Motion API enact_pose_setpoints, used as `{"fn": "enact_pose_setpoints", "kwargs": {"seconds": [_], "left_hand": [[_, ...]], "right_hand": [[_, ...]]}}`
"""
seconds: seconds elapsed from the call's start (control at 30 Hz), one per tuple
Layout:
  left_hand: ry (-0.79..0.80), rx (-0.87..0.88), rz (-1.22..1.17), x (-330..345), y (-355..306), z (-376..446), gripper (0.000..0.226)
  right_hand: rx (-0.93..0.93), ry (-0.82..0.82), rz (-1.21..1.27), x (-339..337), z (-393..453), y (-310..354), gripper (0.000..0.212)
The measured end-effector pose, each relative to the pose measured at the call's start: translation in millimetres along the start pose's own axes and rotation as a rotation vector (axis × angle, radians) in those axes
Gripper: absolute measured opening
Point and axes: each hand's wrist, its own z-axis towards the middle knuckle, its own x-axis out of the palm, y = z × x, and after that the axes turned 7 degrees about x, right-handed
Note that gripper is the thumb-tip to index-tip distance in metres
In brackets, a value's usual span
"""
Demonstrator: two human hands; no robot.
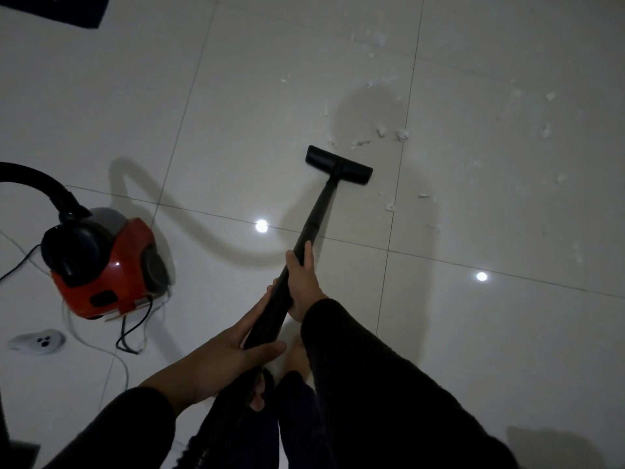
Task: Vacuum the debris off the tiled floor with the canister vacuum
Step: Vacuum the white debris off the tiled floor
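Both hands grip the black wand (316, 214): right hand (302, 282) higher, left hand (233, 346) lower; its floor head (339, 165) sits flat on the tiled floor (236, 96) beside white debris (382, 132); red canister (105, 262) left, no readable writing

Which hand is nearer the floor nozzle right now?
Right. The right hand grips the wand farther down toward the floor nozzle; the left hand holds it higher up.

Dim home interior: glossy pale tiled floor (473, 316), red canister vacuum (108, 265) with trailing power cord (135, 333), dark mat (50, 8) at far corner.
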Motion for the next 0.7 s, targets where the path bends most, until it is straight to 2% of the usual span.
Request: {"fn": "enact_pose_setpoints", "kwargs": {"seconds": [0.2,0.33,0.43,0.7], "left_hand": [[-0.042,0.067,0.000,-13,-6,22,0.073],[-0.073,0.054,0.052,-26,-18,47,0.076],[-0.045,0.070,0.105,-42,-28,66,0.079],[0.004,0.081,0.032,-73,-73,99,0.070]], "right_hand": [[-0.005,-0.044,-0.044,9,18,26,0.064],[-0.024,-0.063,-0.070,16,35,54,0.065],[-0.031,-0.082,-0.093,26,48,77,0.065],[-0.035,-0.099,-0.097,44,75,130,0.063]]}}
